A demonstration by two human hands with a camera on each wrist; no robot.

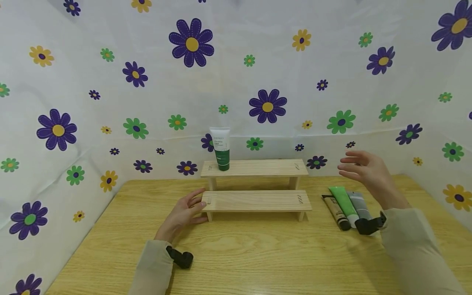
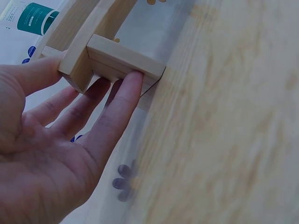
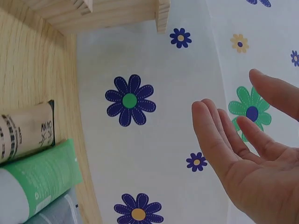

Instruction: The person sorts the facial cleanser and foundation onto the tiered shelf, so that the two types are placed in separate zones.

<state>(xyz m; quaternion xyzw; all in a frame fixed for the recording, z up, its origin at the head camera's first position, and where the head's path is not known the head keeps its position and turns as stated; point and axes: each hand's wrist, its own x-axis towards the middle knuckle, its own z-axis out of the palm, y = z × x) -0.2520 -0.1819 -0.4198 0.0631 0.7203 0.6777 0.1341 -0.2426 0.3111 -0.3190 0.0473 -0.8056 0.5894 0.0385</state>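
Note:
A two-step wooden shelf (image 1: 254, 200) stands on the table, its lower step in front of a higher one. My left hand (image 1: 186, 211) holds the lower step's left end. In the left wrist view the thumb lies at the board's edge (image 2: 77, 70) and the fingers lie against the leg (image 2: 126, 58). A white and green squeeze tube (image 1: 222, 153) stands cap-down on the upper step, toward its left end. My right hand (image 1: 368, 176) is raised with nothing in it, fingers loosely bent, above three tubes lying side by side: beige (image 1: 336, 212), green (image 1: 343, 203) and grey (image 1: 359, 205).
The wooden table (image 1: 236, 254) reaches back to a white flowered cloth (image 1: 228, 82), which also hangs at both sides. Each wrist bears a small black camera, the left one (image 1: 180, 258) and the right one (image 1: 368, 225).

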